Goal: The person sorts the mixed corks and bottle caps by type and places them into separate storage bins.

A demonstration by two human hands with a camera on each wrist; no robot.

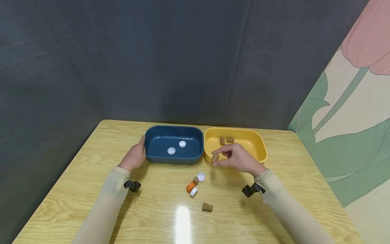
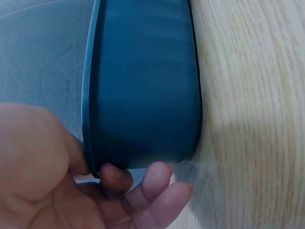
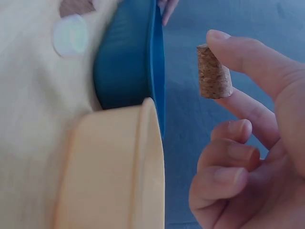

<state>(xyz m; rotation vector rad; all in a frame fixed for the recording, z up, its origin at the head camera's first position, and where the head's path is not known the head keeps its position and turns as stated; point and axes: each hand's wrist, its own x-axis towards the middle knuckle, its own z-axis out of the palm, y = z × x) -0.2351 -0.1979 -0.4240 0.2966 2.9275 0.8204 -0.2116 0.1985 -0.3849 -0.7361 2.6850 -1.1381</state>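
My right hand [image 1: 239, 158] pinches a cork [image 3: 213, 74] between thumb and index finger, over the front left of the yellow bin [image 1: 261, 149]. The other fingers of that hand are curled in. Two more corks, one of them a cork [image 1: 230, 140] lying on its side, are in the yellow bin. My left hand [image 1: 136, 156] grips the left end of the blue bin [image 1: 173, 160], its thumb at the rim and its fingers against the outer wall in the left wrist view. Inside the blue bin lie two white caps, a nearer cap [image 1: 171, 151] and a farther cap [image 1: 182, 144].
In front of the bins on the wooden table [image 1: 158, 217] are a white cap [image 1: 201, 176], an upright cork [image 1: 196, 180], an orange cap [image 1: 190, 186] and a tilted white cap [image 1: 193, 192]. Another cork [image 1: 207, 207] lies nearer me. A dark cloth [image 1: 170, 67] hangs behind the table.
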